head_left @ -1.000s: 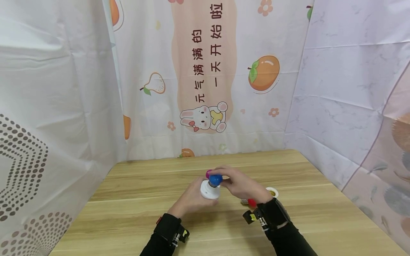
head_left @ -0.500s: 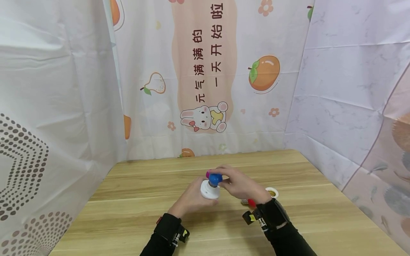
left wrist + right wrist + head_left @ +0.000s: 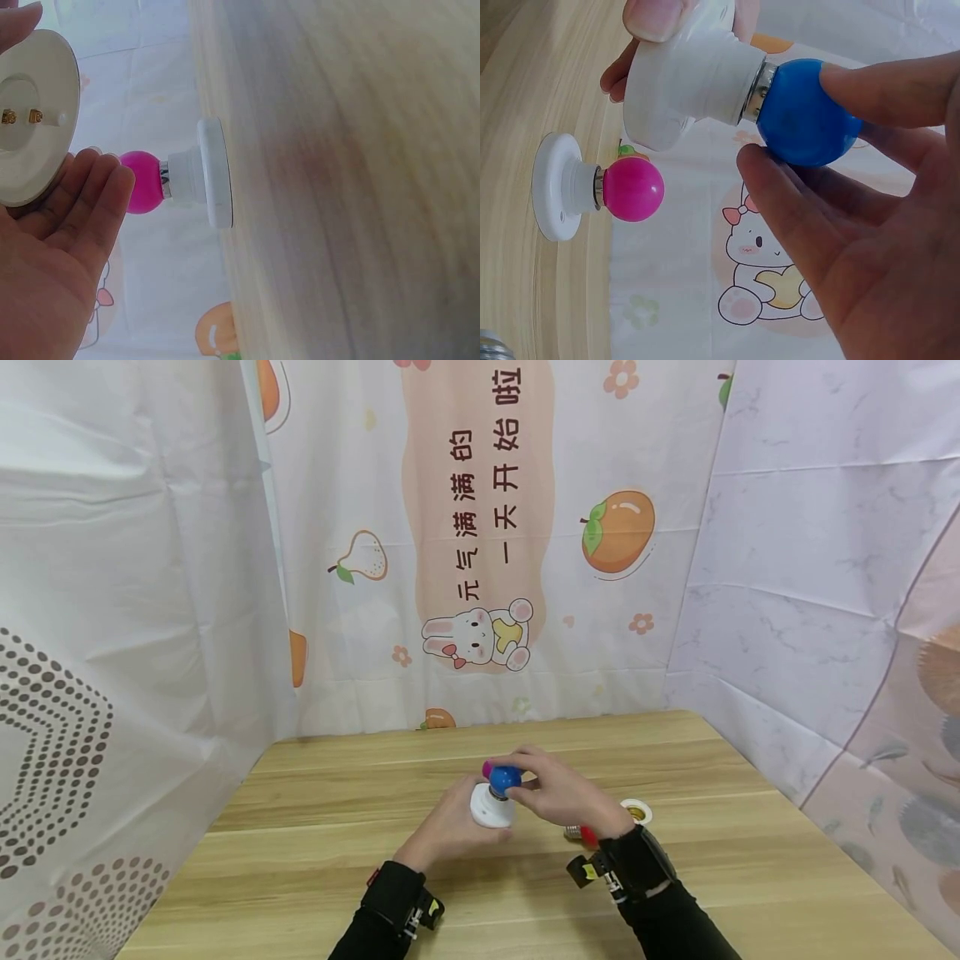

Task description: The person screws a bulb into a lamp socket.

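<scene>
Of three bulbs and three white sockets in view, the blue bulb (image 3: 806, 112) sits with its metal base partly inside the held socket (image 3: 491, 807), both raised above the counter (image 3: 322, 827). The right hand (image 3: 558, 787) has its thumb and fingers clamped on that bulb; the left hand (image 3: 453, 822) grips the socket's disc between thumb and fingers. Near them, the second socket (image 3: 555, 187) stands with the pink bulb (image 3: 634, 189) upright in it. The red bulb (image 3: 588, 837), partly hidden, lies near the third socket (image 3: 647, 810), whose brass-coloured inside shows
</scene>
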A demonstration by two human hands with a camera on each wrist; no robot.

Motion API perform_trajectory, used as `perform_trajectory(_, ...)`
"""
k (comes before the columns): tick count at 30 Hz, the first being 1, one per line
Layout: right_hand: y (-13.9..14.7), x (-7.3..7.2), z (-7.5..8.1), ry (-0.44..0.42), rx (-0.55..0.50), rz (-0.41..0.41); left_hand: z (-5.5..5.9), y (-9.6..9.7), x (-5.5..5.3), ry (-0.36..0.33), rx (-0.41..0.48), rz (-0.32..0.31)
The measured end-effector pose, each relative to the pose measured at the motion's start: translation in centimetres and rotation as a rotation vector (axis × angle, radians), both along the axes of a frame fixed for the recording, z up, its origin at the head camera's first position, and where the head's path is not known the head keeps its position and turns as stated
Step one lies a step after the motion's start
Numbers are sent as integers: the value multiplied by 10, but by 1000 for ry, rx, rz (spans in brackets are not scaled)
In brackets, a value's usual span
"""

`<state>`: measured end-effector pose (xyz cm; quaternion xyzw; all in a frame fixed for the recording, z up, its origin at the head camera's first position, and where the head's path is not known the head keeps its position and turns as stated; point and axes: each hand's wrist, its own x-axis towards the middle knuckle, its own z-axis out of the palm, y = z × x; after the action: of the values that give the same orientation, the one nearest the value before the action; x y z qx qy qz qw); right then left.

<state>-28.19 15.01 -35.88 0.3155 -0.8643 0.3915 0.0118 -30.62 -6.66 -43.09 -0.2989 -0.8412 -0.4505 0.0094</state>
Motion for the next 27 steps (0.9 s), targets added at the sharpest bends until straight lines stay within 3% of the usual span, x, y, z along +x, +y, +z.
perform_trajectory(14,-1,1,0,16,40,-77,-1,1,-1,18,10,-21)
perform_trajectory(27,-2,1,-1,60,37,-88,0,1,1,8,16,-14)
